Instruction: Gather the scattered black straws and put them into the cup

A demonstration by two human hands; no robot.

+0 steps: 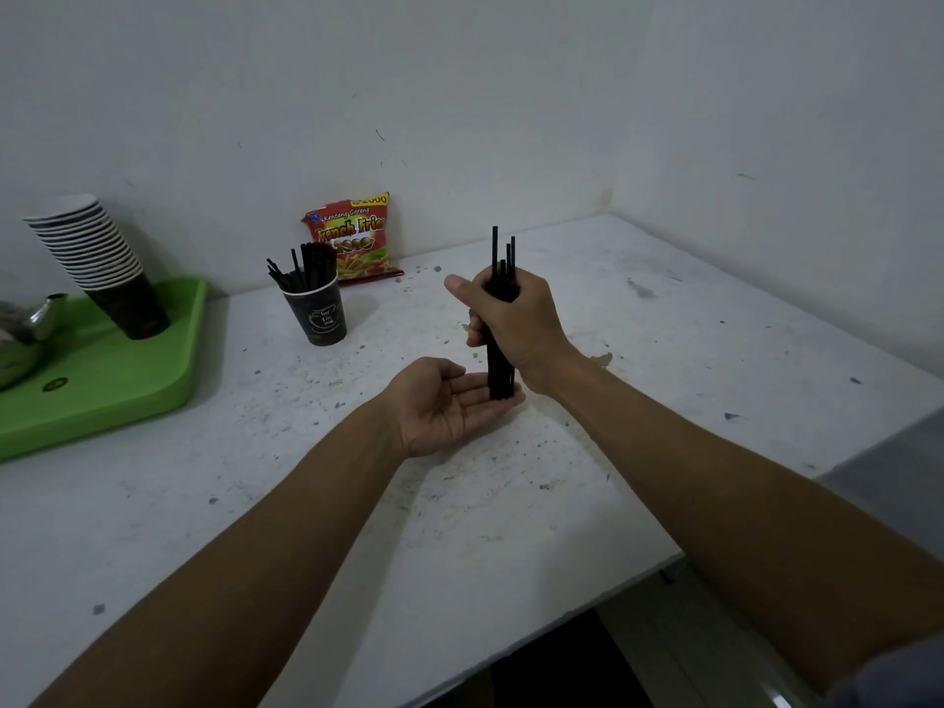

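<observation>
My right hand (516, 324) is closed around a bundle of black straws (500, 373) held upright above the white table (664, 350). The lower ends of the bundle rest on the open palm of my left hand (444, 406), which lies flat, palm up, just beneath. The straw tops stick out unevenly above my right fist. A black paper cup (317, 314) stands to the left near the wall, with several black straws (306, 270) standing in it.
A red snack packet (355, 237) leans on the wall behind the cup. At the left, a green tray (117, 385) carries a tilted stack of paper cups (102, 263) and a metal bowl (20, 339). The table's front edge runs diagonally at lower right.
</observation>
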